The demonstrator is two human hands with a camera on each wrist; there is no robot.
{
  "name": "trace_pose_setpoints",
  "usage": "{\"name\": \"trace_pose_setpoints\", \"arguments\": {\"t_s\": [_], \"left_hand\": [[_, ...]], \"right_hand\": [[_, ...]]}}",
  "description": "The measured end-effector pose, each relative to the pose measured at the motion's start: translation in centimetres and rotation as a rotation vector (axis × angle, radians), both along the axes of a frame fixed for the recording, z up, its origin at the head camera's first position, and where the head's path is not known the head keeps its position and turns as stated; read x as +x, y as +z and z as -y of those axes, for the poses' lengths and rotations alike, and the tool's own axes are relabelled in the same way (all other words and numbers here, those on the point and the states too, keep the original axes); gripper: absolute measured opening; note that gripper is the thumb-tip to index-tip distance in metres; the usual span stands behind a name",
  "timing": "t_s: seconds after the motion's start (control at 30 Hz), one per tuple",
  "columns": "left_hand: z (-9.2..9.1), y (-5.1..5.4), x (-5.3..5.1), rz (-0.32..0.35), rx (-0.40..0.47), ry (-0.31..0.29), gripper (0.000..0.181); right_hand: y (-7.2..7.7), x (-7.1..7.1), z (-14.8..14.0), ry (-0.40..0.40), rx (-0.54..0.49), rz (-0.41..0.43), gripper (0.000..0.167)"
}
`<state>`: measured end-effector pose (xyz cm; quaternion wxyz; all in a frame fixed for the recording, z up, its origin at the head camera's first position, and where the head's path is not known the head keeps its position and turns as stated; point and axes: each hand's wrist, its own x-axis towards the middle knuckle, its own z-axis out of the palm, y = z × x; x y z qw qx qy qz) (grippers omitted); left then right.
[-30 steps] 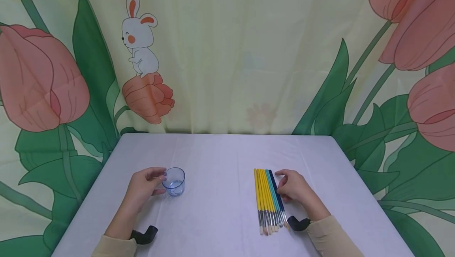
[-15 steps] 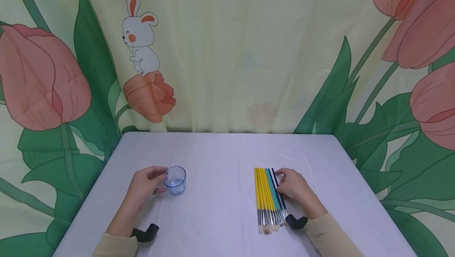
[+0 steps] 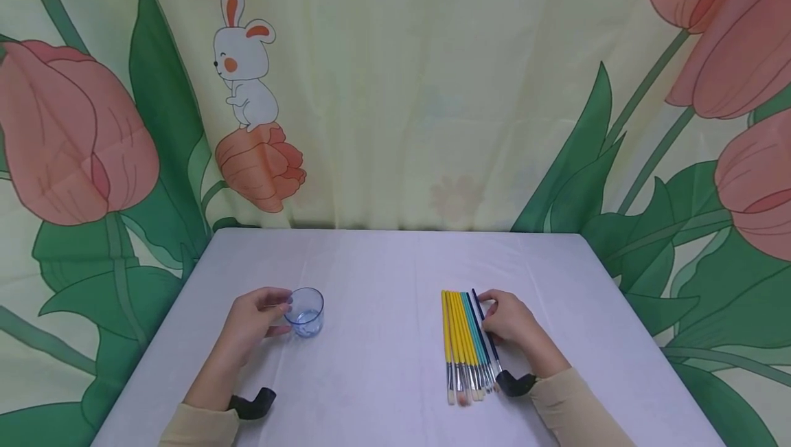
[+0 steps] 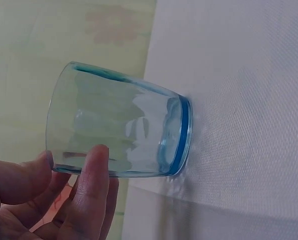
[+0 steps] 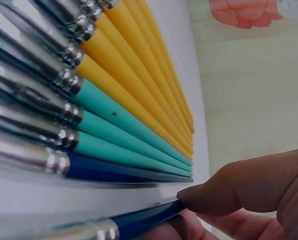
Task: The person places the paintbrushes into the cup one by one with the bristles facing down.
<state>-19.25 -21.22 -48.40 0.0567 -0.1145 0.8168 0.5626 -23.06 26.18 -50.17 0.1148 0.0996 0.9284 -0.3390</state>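
Observation:
A clear bluish glass (image 3: 306, 314) stands upright on the white table, and my left hand (image 3: 247, 320) holds its left side; in the left wrist view the thumb is at the rim and the fingers (image 4: 91, 195) lie along the wall of the glass (image 4: 119, 125). At the right, several paintbrushes (image 3: 460, 330) lie side by side, with yellow, teal and dark blue handles. My right hand (image 3: 511, 320) pinches the outermost dark blue brush (image 5: 146, 218) between thumb and fingers, a small gap separating it from the other dark blue brush (image 5: 114, 170).
The white table (image 3: 371, 364) ends at a back edge in front of a curtain (image 3: 383, 90) printed with tulips and a rabbit. Black wrist devices show at the left wrist (image 3: 253, 406) and the right wrist (image 3: 516, 385).
The outermost dark blue brush is now pinched and stands apart from its neighbour, its handle end slightly tilted away. My left hand and the glass have stayed the same.

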Motion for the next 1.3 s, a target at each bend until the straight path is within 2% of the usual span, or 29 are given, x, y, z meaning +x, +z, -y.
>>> {"name": "trace_pose_setpoints", "arguments": {"t_s": [0.17,0.5,0.87,1.3], "left_hand": [[0.0,-0.1,0.1,-0.012,0.008,0.000,0.036],[0.1,-0.2,0.1,-0.018,0.023,-0.003,0.037],[0.0,-0.5,-0.1,-0.007,0.033,0.012,0.035],[-0.1,-0.4,-0.1,-0.002,0.036,0.027,0.034]], "right_hand": [[0.1,-0.1,-0.4,-0.005,-0.117,-0.013,0.063],[1.4,-0.3,0.6,0.010,-0.263,-0.080,0.064],[2.9,-1.0,4.0,-0.017,-0.365,-0.178,0.062],[4.4,-1.0,9.5,0.018,-0.549,-0.318,0.061]]}}
